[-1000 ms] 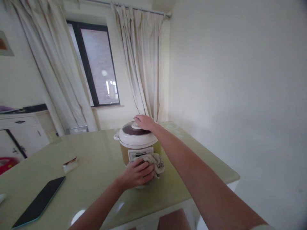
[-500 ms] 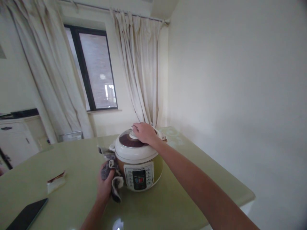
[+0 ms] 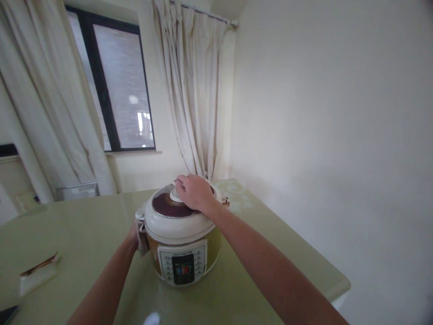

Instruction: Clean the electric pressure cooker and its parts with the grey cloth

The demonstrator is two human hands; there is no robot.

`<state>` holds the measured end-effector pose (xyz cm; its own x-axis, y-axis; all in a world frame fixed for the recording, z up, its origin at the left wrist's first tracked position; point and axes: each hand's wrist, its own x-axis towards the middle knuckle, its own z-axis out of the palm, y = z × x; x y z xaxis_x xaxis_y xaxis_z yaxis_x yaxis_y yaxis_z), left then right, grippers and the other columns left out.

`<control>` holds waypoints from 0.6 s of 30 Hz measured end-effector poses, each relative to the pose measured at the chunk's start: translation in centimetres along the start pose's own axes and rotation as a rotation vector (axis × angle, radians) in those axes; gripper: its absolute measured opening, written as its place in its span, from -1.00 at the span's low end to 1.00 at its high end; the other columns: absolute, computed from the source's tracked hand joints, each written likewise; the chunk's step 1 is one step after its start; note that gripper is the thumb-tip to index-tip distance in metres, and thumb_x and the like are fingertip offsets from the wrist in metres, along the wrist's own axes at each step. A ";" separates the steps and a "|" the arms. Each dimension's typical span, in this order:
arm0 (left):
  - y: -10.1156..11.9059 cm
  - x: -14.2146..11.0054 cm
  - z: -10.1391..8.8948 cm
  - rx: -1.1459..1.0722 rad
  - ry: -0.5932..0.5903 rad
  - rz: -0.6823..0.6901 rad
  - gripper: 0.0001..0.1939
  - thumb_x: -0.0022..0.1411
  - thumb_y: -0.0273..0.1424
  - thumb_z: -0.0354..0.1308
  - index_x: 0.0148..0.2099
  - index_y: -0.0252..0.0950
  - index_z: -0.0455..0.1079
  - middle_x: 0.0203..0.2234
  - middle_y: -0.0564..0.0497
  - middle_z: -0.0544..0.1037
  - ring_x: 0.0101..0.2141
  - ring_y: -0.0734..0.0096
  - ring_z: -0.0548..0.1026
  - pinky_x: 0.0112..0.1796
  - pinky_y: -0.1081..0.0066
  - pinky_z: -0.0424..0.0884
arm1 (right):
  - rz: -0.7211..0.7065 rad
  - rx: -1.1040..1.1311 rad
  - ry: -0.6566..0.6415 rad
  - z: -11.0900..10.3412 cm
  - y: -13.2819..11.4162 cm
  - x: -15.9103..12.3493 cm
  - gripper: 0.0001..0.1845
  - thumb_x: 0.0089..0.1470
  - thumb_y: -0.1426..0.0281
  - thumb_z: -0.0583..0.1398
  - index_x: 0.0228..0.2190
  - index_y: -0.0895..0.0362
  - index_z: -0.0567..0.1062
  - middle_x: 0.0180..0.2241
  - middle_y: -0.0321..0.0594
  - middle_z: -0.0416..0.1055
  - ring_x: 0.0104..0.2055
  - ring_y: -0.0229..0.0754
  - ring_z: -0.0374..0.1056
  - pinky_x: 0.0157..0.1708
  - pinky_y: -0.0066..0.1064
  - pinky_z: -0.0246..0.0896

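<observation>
An electric pressure cooker (image 3: 182, 262) with a white lid (image 3: 179, 230) and a front button panel stands on the green table. My right hand (image 3: 196, 192) is closed over the knob (image 3: 175, 195) at the top of the lid. At the cooker's left side, my left hand (image 3: 133, 238) holds a grey patterned cloth (image 3: 142, 240) against the body, just below the lid's side handle. Most of that hand's fingers are hidden behind the cloth and cooker.
On the left of the green table (image 3: 91, 230) lies a small clear packet (image 3: 39, 273) with a brown edge. The corner of a dark flat device (image 3: 7, 313) shows at lower left. A wall (image 3: 304, 149) runs along the right; curtains (image 3: 192, 90) hang behind.
My left hand has moved the cloth from in front of the cooker's left side round against it. My right hand stays on the knob. The view has shifted right.
</observation>
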<state>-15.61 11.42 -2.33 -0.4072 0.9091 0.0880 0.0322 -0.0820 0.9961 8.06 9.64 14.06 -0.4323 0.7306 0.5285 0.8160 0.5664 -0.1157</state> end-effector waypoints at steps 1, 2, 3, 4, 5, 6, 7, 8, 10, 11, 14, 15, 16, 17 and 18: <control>-0.5 -0.6 -0.6 0.001 -0.019 -0.018 -0.43 -0.25 0.15 0.33 -0.32 -0.20 0.53 -0.52 -0.09 0.62 -0.30 -0.07 0.64 -0.25 0.05 0.61 | 0.004 -0.001 0.002 0.0 0.0 0.0 -0.56 0.48 0.18 -0.05 -0.02 0.04 0.59 -0.10 -0.07 0.59 -0.04 -0.01 0.48 -0.09 -0.27 0.27; -1.0 -1.3 -1.3 0.010 -0.037 -0.022 -0.46 -0.27 0.11 0.35 -0.35 -0.20 0.51 -0.53 -0.07 0.62 -0.30 -0.06 0.63 -0.25 0.07 0.60 | 0.006 -0.001 0.004 0.1 -0.1 0.0 -0.56 0.48 0.19 -0.04 -0.02 0.04 0.59 -0.09 -0.07 0.59 -0.04 -0.01 0.48 -0.09 -0.27 0.27; -1.4 -2.2 -2.0 0.030 -0.052 -0.023 -0.49 -0.27 0.09 0.35 -0.38 -0.20 0.50 -0.54 -0.05 0.61 -0.32 -0.03 0.63 -0.26 0.09 0.60 | 0.008 -0.001 0.006 0.2 -0.1 0.1 -0.56 0.47 0.19 -0.05 -0.02 0.04 0.58 -0.09 -0.07 0.59 -0.04 0.00 0.48 -0.10 -0.27 0.27; -1.9 -3.2 -2.6 0.047 -0.060 -0.029 -0.51 -0.26 0.07 0.35 -0.39 -0.21 0.49 -0.55 -0.04 0.60 -0.36 0.00 0.62 -0.27 0.12 0.59 | 0.011 0.001 0.005 0.2 -0.1 0.1 -0.56 0.48 0.19 -0.05 -0.02 0.05 0.58 -0.09 -0.06 0.58 -0.04 0.00 0.48 -0.09 -0.26 0.27; -2.3 -4.3 -3.1 0.069 -0.056 -0.034 -0.51 -0.22 0.08 0.34 -0.39 -0.22 0.49 -0.55 -0.03 0.60 -0.39 0.05 0.60 -0.30 0.15 0.58 | 0.013 0.003 0.004 0.3 -0.2 0.1 -0.55 0.48 0.19 -0.05 -0.01 0.05 0.58 -0.08 -0.05 0.58 -0.03 0.00 0.48 -0.08 -0.26 0.26; -2.6 -5.6 -3.4 0.101 -0.040 -0.035 -0.51 -0.16 0.09 0.31 -0.38 -0.24 0.49 -0.56 -0.03 0.59 -0.42 0.09 0.59 -0.32 0.17 0.57 | 0.013 0.005 0.003 0.3 -0.2 0.1 -0.55 0.48 0.19 -0.05 0.00 0.05 0.58 -0.07 -0.04 0.58 -0.02 0.01 0.48 -0.07 -0.25 0.26; -2.8 -7.0 -3.6 0.139 -0.009 -0.031 -0.49 -0.11 0.10 0.27 -0.35 -0.25 0.50 -0.55 -0.03 0.60 -0.43 0.10 0.59 -0.34 0.19 0.56 | 0.013 0.006 0.001 0.4 -0.2 0.1 -0.55 0.48 0.19 -0.06 0.01 0.06 0.58 -0.06 -0.04 0.58 -0.01 0.01 0.47 -0.06 -0.25 0.26; -3.0 -8.6 -3.7 0.183 0.029 -0.012 -0.48 -0.05 0.11 0.24 -0.32 -0.27 0.52 -0.53 -0.03 0.61 -0.41 0.10 0.60 -0.33 0.19 0.56 | 0.012 0.006 0.000 0.4 -0.2 0.0 -0.54 0.49 0.19 -0.06 0.01 0.06 0.57 -0.05 -0.03 0.58 0.00 0.01 0.47 -0.04 -0.25 0.25; -3.0 -12.0 -3.3 0.264 0.086 0.094 -0.46 0.06 0.11 0.20 -0.20 -0.27 0.54 -0.42 -0.05 0.66 -0.31 0.05 0.64 -0.25 0.18 0.58 | 0.014 0.002 -0.003 0.3 -0.3 0.0 -0.55 0.49 0.19 -0.06 0.01 0.06 0.57 -0.03 -0.02 0.58 0.01 0.01 0.47 -0.03 -0.25 0.25; -2.8 -13.7 -3.0 0.303 0.091 0.176 -0.47 0.11 0.09 0.19 -0.13 -0.26 0.54 -0.34 -0.06 0.68 -0.25 0.04 0.64 -0.20 0.17 0.58 | 0.017 -0.002 -0.005 0.3 -0.3 -0.1 -0.55 0.49 0.20 -0.06 0.01 0.07 0.57 -0.03 -0.02 0.58 0.02 0.01 0.47 -0.03 -0.25 0.26; -1.5 -18.1 -1.3 0.468 0.113 0.482 -0.56 0.27 -0.02 0.17 0.01 -0.22 0.48 -0.16 -0.09 0.65 -0.15 0.06 0.62 -0.12 0.16 0.55 | 0.017 0.004 -0.011 0.0 -0.4 -0.2 -0.54 0.49 0.21 -0.07 0.04 0.07 0.57 0.00 -0.02 0.57 0.04 0.01 0.46 -0.01 -0.26 0.26; -0.7 -19.1 -0.6 0.540 0.182 0.587 -0.60 0.28 -0.06 0.19 0.01 -0.23 0.47 -0.14 -0.11 0.62 -0.14 0.06 0.61 -0.12 0.15 0.54 | 0.013 0.013 -0.016 -0.1 -0.4 -0.2 -0.53 0.50 0.21 -0.07 0.05 0.07 0.56 0.02 -0.02 0.57 0.05 0.01 0.46 0.00 -0.27 0.26; 0.1 -19.9 0.2 0.607 0.227 0.711 -0.62 0.29 -0.11 0.21 0.02 -0.23 0.45 -0.11 -0.14 0.59 -0.11 0.05 0.59 -0.10 0.14 0.53 | 0.007 0.024 -0.022 -0.2 -0.4 -0.2 -0.53 0.50 0.21 -0.08 0.07 0.07 0.56 0.03 -0.02 0.56 0.07 0.00 0.46 0.01 -0.27 0.25; 1.0 -20.5 1.0 0.675 0.235 0.843 -0.63 0.28 -0.16 0.23 0.05 -0.24 0.45 -0.07 -0.17 0.57 -0.07 0.04 0.57 -0.07 0.13 0.52 | 0.003 0.035 -0.031 -0.3 -0.4 -0.2 -0.53 0.50 0.21 -0.08 0.09 0.06 0.55 0.04 -0.02 0.56 0.08 0.00 0.46 0.02 -0.28 0.25; 2.0 -20.8 1.8 0.746 0.200 0.981 -0.60 0.26 -0.20 0.27 0.09 -0.24 0.44 -0.03 -0.19 0.56 -0.04 0.03 0.55 -0.04 0.11 0.51 | -0.001 0.045 -0.041 -0.4 -0.4 -0.2 -0.53 0.50 0.22 -0.08 0.09 0.06 0.55 0.05 -0.02 0.56 0.08 -0.01 0.46 0.04 -0.29 0.24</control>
<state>-5.42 -6.94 -2.18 -0.0484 0.5124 0.8574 0.8833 -0.3789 0.2763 7.93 9.14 14.31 -0.4494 0.7445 0.4937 0.7978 0.5831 -0.1532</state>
